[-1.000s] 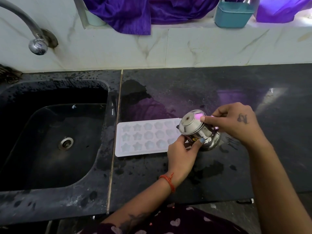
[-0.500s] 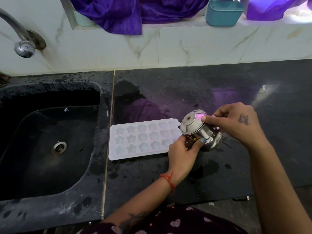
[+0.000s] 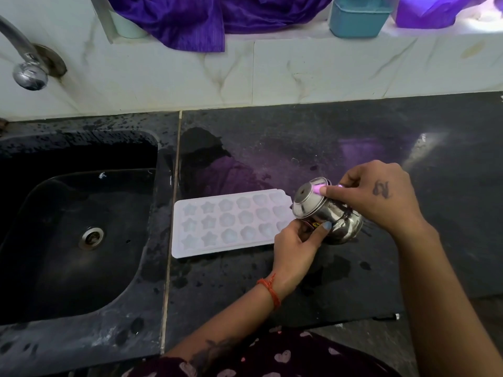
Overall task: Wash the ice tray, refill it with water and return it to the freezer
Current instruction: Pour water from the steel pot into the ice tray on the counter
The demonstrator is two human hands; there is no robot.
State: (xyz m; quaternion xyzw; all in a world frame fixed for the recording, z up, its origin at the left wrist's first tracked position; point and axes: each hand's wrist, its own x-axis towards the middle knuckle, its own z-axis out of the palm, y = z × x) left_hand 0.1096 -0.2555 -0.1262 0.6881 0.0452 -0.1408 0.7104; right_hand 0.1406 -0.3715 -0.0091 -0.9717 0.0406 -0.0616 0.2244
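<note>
Head view looked down on a wet black countertop (image 3: 313, 137) with a black sink (image 3: 68, 240) at left. Found one white ice tray (image 3: 226, 223) lying flat on the countertop just right of the sink; counted three rows of star and flower cells, six showing per row, the tray's right end hidden behind the pot and left hand. Saw one small steel pot (image 3: 324, 213) tipped on its side over that end, base turned toward the camera, mouth hidden. Left hand (image 3: 296, 248) curled around the pot's underside, thumb with a blue nail pressed on its wall. Right hand (image 3: 381, 197) gripped the pot from above, one fingertip on the base rim, a small dark tattoo on its back too blurred to read. Spotted a yellow-and-dark sticker on the pot near the left thumb, lettering too small to make out. Could not tell whether water was leaving the pot. One tap (image 3: 27, 69) cut off at the left edge. On the ledge, purple cloth (image 3: 177, 17) and one teal container (image 3: 359, 17), both cropped by the top edge.
</note>
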